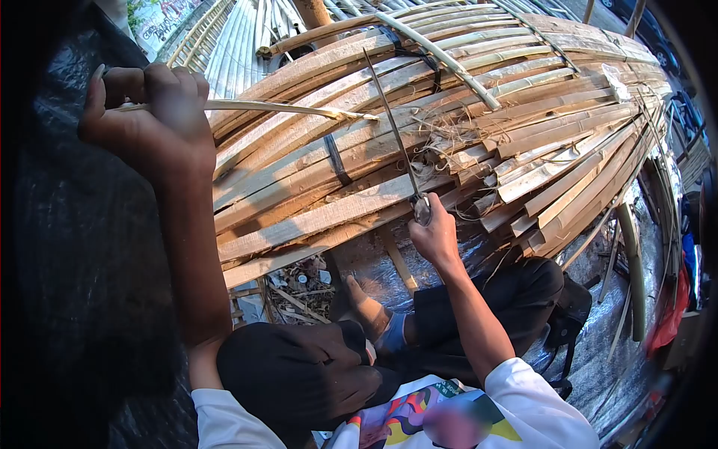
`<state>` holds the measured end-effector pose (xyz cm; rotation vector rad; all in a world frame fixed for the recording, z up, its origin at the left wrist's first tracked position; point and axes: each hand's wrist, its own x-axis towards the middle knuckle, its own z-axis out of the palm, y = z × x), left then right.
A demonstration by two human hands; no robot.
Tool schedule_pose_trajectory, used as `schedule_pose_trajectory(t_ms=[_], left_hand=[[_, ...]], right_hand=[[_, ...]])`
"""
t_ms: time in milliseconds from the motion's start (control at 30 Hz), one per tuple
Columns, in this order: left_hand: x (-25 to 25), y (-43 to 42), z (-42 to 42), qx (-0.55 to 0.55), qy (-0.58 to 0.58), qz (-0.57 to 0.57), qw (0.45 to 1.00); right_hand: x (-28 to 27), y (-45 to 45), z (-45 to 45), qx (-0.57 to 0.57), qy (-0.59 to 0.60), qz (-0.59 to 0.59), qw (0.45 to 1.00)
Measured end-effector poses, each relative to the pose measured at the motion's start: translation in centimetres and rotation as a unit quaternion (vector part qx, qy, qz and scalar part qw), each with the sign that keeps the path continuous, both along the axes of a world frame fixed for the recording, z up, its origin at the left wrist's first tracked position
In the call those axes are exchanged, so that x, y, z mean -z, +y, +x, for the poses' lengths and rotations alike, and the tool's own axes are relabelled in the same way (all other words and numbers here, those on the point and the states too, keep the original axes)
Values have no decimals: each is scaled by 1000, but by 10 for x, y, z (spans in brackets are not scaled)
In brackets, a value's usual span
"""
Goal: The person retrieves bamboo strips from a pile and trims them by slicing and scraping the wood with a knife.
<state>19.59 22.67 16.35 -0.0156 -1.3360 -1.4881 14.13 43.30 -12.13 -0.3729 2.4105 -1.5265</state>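
Holds bamboo strip [277,107] rightward in closed left hand [153,116], with tip just left of long blade [395,129], gripped in right hand [436,233].

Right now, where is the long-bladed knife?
The long-bladed knife is near the middle of the head view, in the right hand, its blade reaching up over the bamboo strips beside the end of a thin strip.

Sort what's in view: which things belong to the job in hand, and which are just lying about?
Seem part of the job:
- thin strip in the left hand
- long knife in the right hand
- split bamboo pile, likely stock

Apparently just lying about:
- black bag
- red plastic
- thick pole
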Motion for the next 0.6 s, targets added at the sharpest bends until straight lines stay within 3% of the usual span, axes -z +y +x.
schedule_pose_trajectory(t_ms=[167, 233, 367, 467, 533, 600], left_hand=[[-1, 8, -2, -51, 27, 48, 997], [1, -9, 5, 76, 3, -31, 997], [5, -19, 4, 26, -2, 13, 1000], [3, -14, 3, 58, -6, -25, 998], [-1, 9, -4, -17, 23, 36, 999], [3, -20, 5, 45, -2, -18, 999]], right_hand=[[1, -8, 7, -29, -27, -58, 998], [40, -18, -5, -36, -1, 38, 999], [13, -8, -9, -41, 18, 73, 996], [-16, -3, 0, -22, 38, 7, 999], [-19, -7, 4, -10, 42, -53, 998], [12, -9, 0, -17, 45, -5, 999]])
